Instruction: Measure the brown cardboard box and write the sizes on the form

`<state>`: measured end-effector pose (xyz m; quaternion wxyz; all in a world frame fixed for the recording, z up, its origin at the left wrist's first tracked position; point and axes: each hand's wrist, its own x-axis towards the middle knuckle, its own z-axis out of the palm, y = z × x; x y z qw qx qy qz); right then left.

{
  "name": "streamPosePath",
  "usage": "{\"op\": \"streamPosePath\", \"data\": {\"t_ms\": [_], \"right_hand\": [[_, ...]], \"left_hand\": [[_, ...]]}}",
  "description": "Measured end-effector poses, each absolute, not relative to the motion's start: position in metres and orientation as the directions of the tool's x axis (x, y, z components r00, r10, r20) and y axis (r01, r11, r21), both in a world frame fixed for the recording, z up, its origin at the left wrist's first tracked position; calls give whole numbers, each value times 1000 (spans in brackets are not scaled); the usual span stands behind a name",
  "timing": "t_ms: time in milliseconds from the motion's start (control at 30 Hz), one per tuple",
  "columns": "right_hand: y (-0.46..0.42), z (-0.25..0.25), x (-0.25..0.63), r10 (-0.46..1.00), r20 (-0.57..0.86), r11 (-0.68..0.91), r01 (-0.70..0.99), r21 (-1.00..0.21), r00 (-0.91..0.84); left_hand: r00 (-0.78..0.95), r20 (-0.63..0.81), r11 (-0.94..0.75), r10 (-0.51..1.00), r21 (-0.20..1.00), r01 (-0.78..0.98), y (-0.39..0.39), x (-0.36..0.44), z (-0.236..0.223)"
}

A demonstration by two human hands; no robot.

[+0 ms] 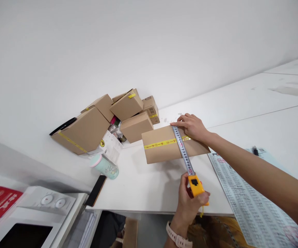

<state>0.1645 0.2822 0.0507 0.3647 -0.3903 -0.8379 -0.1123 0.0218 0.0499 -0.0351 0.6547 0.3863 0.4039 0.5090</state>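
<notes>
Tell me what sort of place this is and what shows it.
Probably a packing workspace or small office: boxes cluster on the table, a tape measure stretches across another box, and a printed sheet lies nearby.

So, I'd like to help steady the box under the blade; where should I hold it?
Probably grip the box by its left end, coming from the left with a palm against that straight edge: it is uncovered, while the right hand rests toward the opposite end and the measuring blade crosses between.
</notes>
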Motion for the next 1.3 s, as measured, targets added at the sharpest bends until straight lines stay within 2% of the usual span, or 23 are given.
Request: {"op": "streamPosePath", "data": {"t_ms": [667, 867, 1000, 1200, 1267, 1300], "right_hand": [[286, 47, 164, 558, 722, 670, 735, -103, -408], [280, 54, 163, 580, 704, 647, 756, -94, -410], [256, 53, 158, 583, 725, 579, 814, -52, -368], [202, 7, 139, 503, 760, 645, 764, -13, -411], [185, -8, 138, 516, 746, 684, 727, -62, -422], [175, -12, 142, 549, 741, 692, 708, -142, -387]], "left_hand": [[183, -139, 197, 973, 917, -348, 52, 21, -36], [190, -100, 162, 977, 924, -347, 45, 16, -37], [125, -11, 44, 992, 963, -265, 23, -4, -25], [19, 40, -36, 999, 988, -151, -2, -26, -26], [51, -4, 9, 999, 995, -103, -8, -29, -32], [81, -42, 47, 996, 997, -63, -11, -31, -35]]}}
